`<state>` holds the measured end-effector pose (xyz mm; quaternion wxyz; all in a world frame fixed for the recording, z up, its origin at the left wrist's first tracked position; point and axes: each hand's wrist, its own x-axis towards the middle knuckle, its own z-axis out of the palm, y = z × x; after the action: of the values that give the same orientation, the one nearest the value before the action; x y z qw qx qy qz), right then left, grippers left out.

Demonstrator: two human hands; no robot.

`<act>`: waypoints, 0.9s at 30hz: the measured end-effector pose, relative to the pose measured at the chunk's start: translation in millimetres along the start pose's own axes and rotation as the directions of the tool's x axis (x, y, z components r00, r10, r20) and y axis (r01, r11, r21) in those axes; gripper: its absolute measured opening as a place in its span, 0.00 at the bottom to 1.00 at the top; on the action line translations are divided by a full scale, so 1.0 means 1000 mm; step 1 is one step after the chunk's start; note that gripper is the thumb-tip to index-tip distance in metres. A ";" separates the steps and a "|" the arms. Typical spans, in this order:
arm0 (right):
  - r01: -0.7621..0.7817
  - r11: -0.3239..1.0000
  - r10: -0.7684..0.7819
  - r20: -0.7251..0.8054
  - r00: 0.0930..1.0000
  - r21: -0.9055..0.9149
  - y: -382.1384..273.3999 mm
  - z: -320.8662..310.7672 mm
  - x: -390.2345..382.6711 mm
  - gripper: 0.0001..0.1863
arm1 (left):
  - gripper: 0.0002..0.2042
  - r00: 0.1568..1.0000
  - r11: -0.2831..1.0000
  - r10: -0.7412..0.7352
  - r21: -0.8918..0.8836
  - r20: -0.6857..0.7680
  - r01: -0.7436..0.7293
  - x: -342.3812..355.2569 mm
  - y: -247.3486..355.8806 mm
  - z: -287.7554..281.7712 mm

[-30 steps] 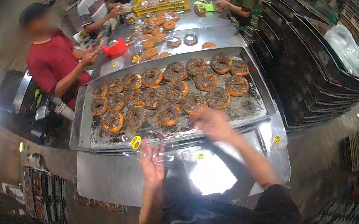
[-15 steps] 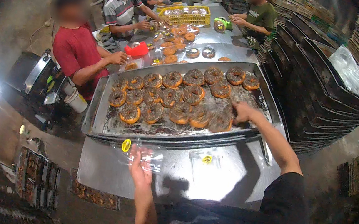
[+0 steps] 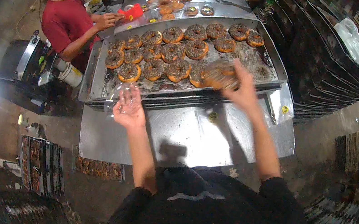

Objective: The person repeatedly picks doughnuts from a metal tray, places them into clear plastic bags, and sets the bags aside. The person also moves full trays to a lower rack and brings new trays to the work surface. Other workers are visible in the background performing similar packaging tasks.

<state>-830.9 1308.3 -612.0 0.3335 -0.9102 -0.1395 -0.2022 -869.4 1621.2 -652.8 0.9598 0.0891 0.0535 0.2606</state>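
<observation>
Beyond the tray's left end, a person in a red shirt [image 3: 70,23] stands with both hands raised near a red holder [image 3: 133,12]. By the tray's near edge, toward its left, the wearer's left hand [image 3: 130,109] is palm up, holding a clear bag [image 3: 115,98] in loosely curled fingers; whether the thumb pinches the film cannot be told. Next comes the tray [image 3: 94,75], where topped doughnuts [image 3: 178,69] lie close together, mostly flat, crumbed faces up and holes to the ceiling. Right of their front row is the held doughnut [image 3: 218,75] — badly blurred, over the tray's near part, its right side in the grip of the right hand [image 3: 234,80], thumb nearer the wearer and fingers beyond. The step in hand appears to be picking a doughnut for the bag; the next move would call for a spread bag mouth and a light, level grip that spares the crumbs. As a ring, the held doughnut has no real long axis; its outline stretches roughly left to right — perhaps only blur or tilt — and where its topped face points is unclear. Farther right stand stacked black pans [image 3: 329,94].
</observation>
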 end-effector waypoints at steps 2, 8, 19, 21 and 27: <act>0.376 0.926 -0.365 -0.166 0.916 0.037 -0.056 0.015 -0.022 0.42 | 0.29 0.991 0.996 -0.082 -0.011 0.105 0.084 -0.004 -0.019 -0.012; 0.354 0.935 -0.352 -0.254 0.901 -0.038 -0.081 0.033 -0.045 0.44 | 0.31 0.972 0.955 -0.142 0.284 0.187 0.085 -0.066 -0.075 0.019; 0.142 0.983 -0.105 -0.269 0.958 0.120 -0.100 0.036 -0.081 0.50 | 0.28 0.818 0.854 -0.503 0.303 0.279 0.422 -0.099 -0.093 0.016; 0.048 0.988 -0.004 -0.281 0.960 0.148 -0.109 0.038 -0.067 0.49 | 0.27 0.752 0.804 -0.592 0.272 0.289 0.529 -0.103 -0.094 0.015; -0.215 0.950 0.178 0.174 0.969 0.226 -0.059 0.005 -0.056 0.15 | 0.20 0.626 0.563 -0.752 0.696 0.207 0.446 -0.138 -0.082 0.003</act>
<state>-901.6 1348.7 -609.2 0.4495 -0.8845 -0.0966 -0.0796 -946.9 1480.7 -658.2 0.8920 0.4158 -0.0831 -0.1567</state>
